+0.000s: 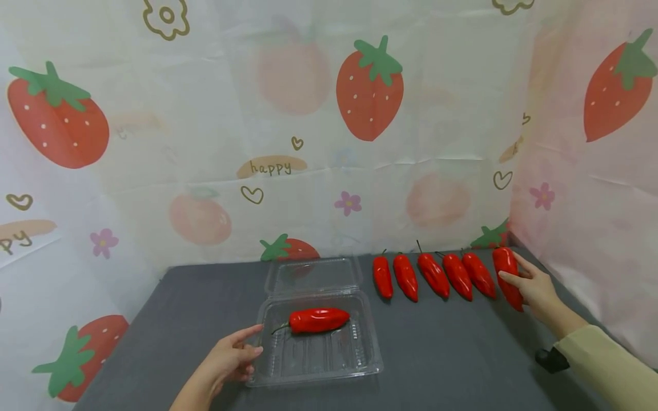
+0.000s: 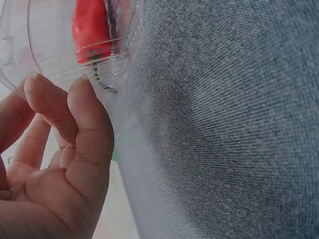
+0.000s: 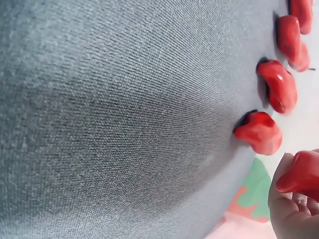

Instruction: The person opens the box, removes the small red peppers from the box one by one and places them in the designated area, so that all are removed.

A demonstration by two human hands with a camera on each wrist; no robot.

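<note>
A clear plastic clamshell box point(image 1: 316, 377) lies with its lid point(image 1: 313, 277) folded back, and one red chili pepper point(image 1: 320, 320) rests inside, its green stem to the left. My left hand point(image 1: 228, 357) holds the box's left rim with thumb and fingertips; the left wrist view shows these fingers point(image 2: 82, 114) at the clear wall close up. At the far right, my right hand point(image 1: 537, 288) grips another red chili pepper point(image 1: 506, 265) between thumb and fingers. In the right wrist view this pepper point(image 3: 301, 174) appears raised off the table.
Several red peppers point(image 1: 433, 275) lie in a row along the back of the dark grey table point(image 1: 437, 354), between the box and my right hand. A strawberry-printed sheet point(image 1: 319, 114) hangs behind and at both sides.
</note>
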